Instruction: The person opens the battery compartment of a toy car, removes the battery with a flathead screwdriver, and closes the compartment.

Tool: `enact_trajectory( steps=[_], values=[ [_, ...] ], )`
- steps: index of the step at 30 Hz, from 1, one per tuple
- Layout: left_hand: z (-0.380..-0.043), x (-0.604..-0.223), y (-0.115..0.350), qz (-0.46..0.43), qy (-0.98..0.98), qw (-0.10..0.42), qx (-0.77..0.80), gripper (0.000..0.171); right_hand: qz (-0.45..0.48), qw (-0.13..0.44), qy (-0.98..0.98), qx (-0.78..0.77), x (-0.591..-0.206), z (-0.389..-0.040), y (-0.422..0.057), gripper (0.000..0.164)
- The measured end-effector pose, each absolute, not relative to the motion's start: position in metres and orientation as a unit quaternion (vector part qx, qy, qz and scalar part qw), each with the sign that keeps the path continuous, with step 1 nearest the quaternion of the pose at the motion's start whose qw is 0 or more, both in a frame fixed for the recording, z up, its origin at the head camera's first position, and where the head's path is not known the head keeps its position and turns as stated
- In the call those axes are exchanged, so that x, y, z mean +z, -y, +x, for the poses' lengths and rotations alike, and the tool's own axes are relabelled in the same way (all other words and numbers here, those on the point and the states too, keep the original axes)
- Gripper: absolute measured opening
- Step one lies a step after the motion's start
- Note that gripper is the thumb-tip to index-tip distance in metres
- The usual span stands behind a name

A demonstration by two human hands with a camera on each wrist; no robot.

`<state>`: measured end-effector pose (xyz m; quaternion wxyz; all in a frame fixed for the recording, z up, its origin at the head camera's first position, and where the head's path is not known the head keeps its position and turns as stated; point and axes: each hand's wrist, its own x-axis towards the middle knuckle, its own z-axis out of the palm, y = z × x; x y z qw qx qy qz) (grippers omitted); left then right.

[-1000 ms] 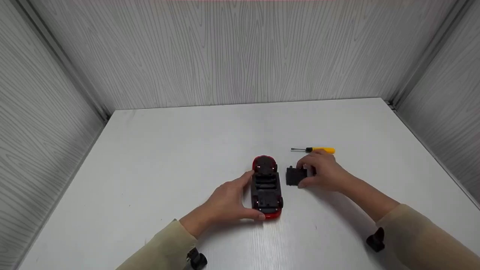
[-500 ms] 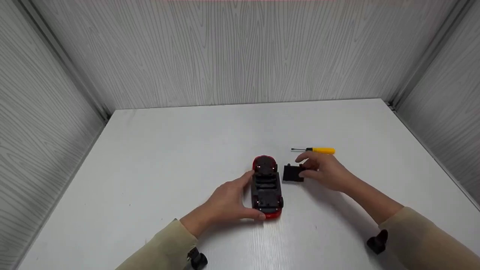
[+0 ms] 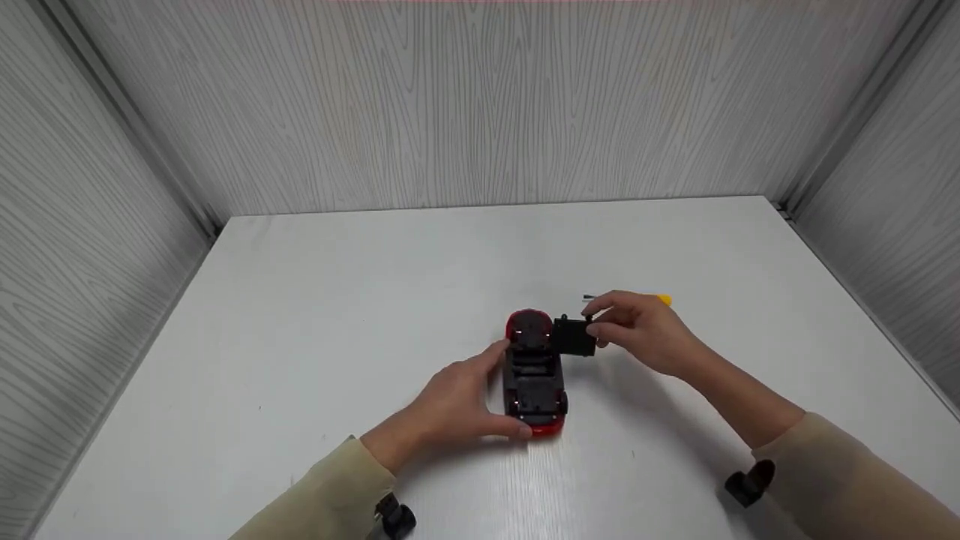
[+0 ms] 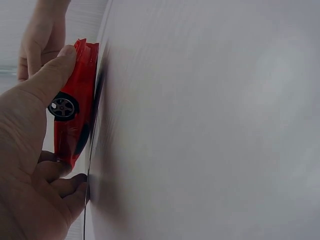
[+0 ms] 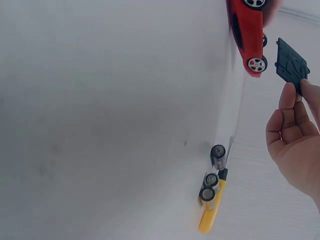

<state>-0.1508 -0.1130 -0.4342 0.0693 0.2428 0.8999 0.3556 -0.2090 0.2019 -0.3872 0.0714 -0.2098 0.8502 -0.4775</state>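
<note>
A red toy car lies upside down on the table, its black underside and an open recess facing up. My left hand grips it from the left, thumb at the near end and fingers along the side; the left wrist view shows that thumb on the red body. Between thumb and fingers of my right hand is pinched a thin black battery cover with small tabs. It is held raised, by the car's far right side. In the right wrist view the cover appears apart from the car.
Behind my right hand lies a yellow-handled screwdriver, partly hidden. The right wrist view shows three batteries beside the screwdriver; my hand hides them in the head view. Grey wood-grain panels enclose the white table.
My right hand has lifted the battery cover and carried it left and away from me, to the car's edge. The left hand and the car stay in place.
</note>
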Motion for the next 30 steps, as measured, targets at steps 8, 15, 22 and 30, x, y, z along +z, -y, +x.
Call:
enact_trajectory(
  steps=[8,15,22,30],
  values=[
    [-0.152,-0.434,0.114,0.245,-0.901,0.070,0.352,0.125,-0.209,0.076,-0.842,-0.492,-0.387,-0.207,-0.191,0.023],
    [-0.151,-0.433,0.114,0.241,-0.900,0.076,0.354,0.123,-0.219,0.079,-0.836,-0.498,-0.388,-0.206,-0.183,0.022],
    [-0.151,-0.434,0.115,0.242,-0.900,0.072,0.357,0.122,-0.234,0.094,-0.835,-0.490,-0.392,-0.205,-0.175,0.026],
    [-0.151,-0.434,0.115,0.237,-0.903,0.079,0.351,0.124,-0.245,0.096,-0.834,-0.485,-0.396,-0.205,-0.166,0.023]
  ],
)
